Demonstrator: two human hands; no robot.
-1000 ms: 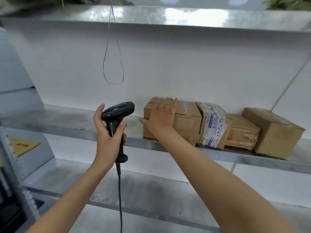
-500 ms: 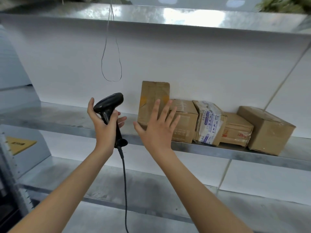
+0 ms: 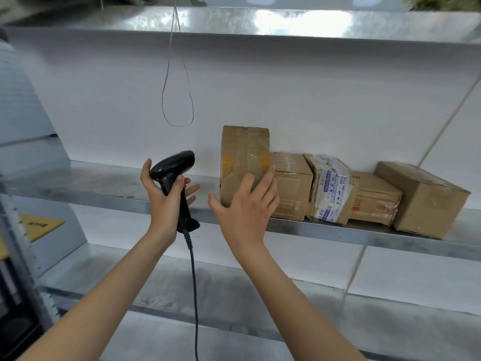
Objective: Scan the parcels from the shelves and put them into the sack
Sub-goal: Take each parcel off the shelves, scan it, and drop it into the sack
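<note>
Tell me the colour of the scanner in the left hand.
Black scanner, seen in the head view.

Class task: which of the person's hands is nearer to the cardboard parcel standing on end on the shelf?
Right. The right hand is spread in front of the upright parcel; the left hand holds the scanner, off to the parcel's left.

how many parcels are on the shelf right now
5, all in a row on the middle shelf: upright box, low box, taped parcel, flat box, big box. More could be hidden behind them.
</note>
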